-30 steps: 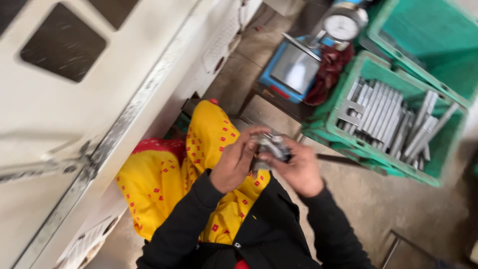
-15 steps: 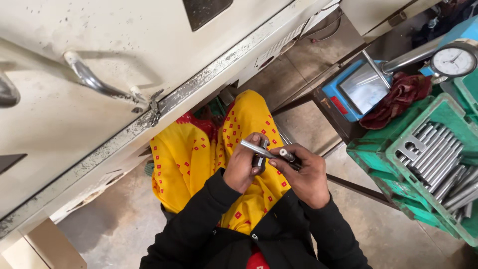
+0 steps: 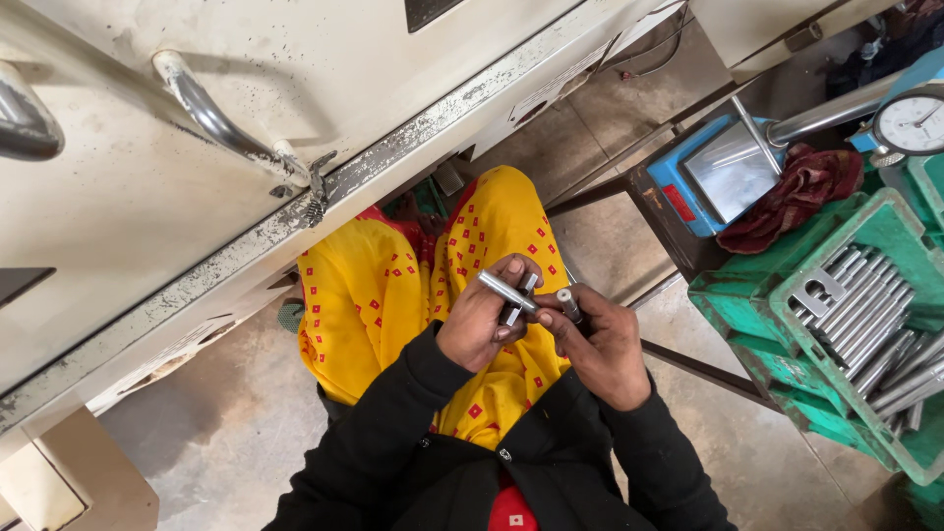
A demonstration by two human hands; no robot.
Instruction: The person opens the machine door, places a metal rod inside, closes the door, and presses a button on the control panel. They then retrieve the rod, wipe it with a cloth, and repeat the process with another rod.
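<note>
Left hand (image 3: pixel 482 324): fingers curled closed around a short metal rod (image 3: pixel 507 292), which sticks out above the thumb, tilted, bright end up and to the left. A second bright metal piece (image 3: pixel 521 300) shows just beneath the rod, between the two hands; which hand carries it cannot be told.

Right hand (image 3: pixel 600 339): fingers closed on a dark cylindrical part (image 3: pixel 569 305), its round end face turned upward. The two hands touch at the fingertips, held over the lap.

Lap: yellow garment with red square print (image 3: pixel 393 305), black sleeves (image 3: pixel 393 433) on both arms.

Upper left: cream-painted machine cabinet (image 3: pixel 147 197) with chipped metal edge, a curved steel handle (image 3: pixel 211 113) fixed to its face.

Right side: green plastic crate (image 3: pixel 865 413), set well apart from the hands, holding a batch of metal rods (image 3: pixel 865 305) laid side by side. A second green crate (image 3: pixel 747 344) sits under it.

Upper right: blue gauge stand (image 3: pixel 678 192) with a polished steel plate (image 3: pixel 733 172), a dial indicator (image 3: pixel 913 123) on a steel arm, and a dark red rag (image 3: pixel 792 197) bunched beside the plate.

Floor: bare concrete (image 3: pixel 226 433), stained.
</note>
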